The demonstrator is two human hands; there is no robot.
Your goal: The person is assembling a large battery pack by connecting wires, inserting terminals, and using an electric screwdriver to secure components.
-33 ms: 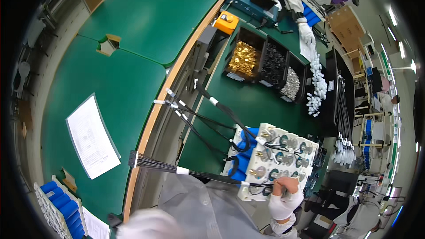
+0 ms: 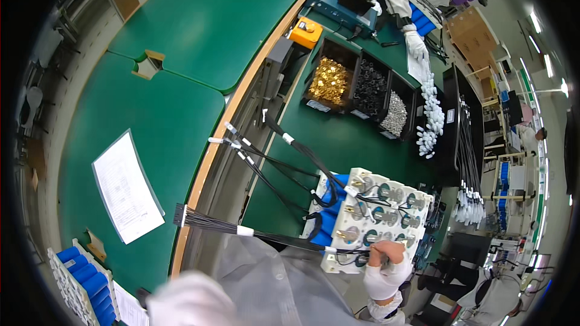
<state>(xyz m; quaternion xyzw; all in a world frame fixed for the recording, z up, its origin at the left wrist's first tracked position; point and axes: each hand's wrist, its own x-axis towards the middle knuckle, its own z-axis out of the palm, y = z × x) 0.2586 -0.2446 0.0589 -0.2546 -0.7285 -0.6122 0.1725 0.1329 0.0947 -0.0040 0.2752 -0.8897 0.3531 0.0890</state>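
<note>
A cream plastic block with blue cylindrical cells [image 2: 326,222] stands at the near end of the green workbench. Its top face [image 2: 356,220] carries metal terminals, dark rings and thin black wires. My right hand [image 2: 386,268], in a white glove with bare fingertips, pinches at its near edge; what lies between the fingers is hidden. A black wire harness [image 2: 284,239] with a dark connector [image 2: 180,215] runs left from that edge. At the lower left, my left hand [image 2: 193,302] is smeared by motion, with a dark object [image 2: 144,297] at its far side.
Black bins hold brass-coloured parts [image 2: 329,81], black parts [image 2: 370,84] and silver parts [image 2: 395,113]. White caps [image 2: 430,121] lie beside a black tray of cables [image 2: 450,115]. A co-worker's gloved hand [image 2: 417,45] is beyond. Another cell block [image 2: 84,278] and a paper sheet [image 2: 128,187] lie left.
My left hand has moved slightly left, and the dark object beside it has shifted the same way. My right hand stays at the block's near edge.
</note>
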